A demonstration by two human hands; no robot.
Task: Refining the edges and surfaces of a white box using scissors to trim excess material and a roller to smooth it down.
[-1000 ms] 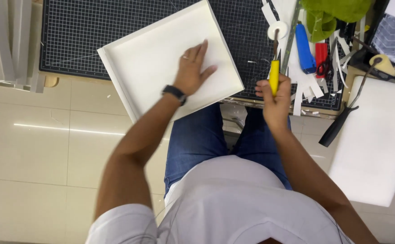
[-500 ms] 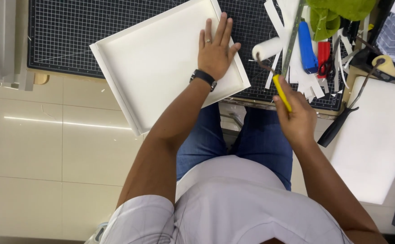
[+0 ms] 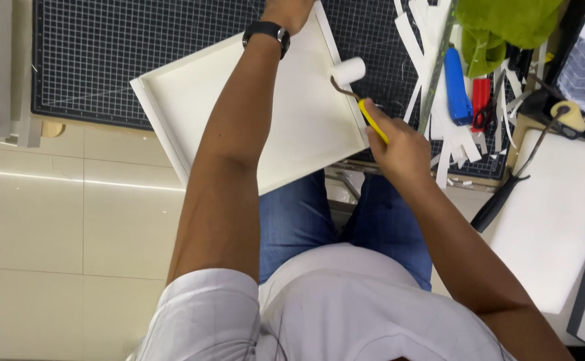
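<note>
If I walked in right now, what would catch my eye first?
Likely the big white tray lying tilted on the dark gridded cutting mat, with the left hand pressing on its far edge. Next, the right hand holding a small white roller by its yellow handle at the tray's right rim. Right of that lies a heap of white paper strips.

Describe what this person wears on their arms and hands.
Both arms are bare from the short white sleeves of a shirt downward. The left wrist carries a black wristwatch with a dark band. The right hand shows no glove, ring or band; the left hand is cut off by the frame.
</note>
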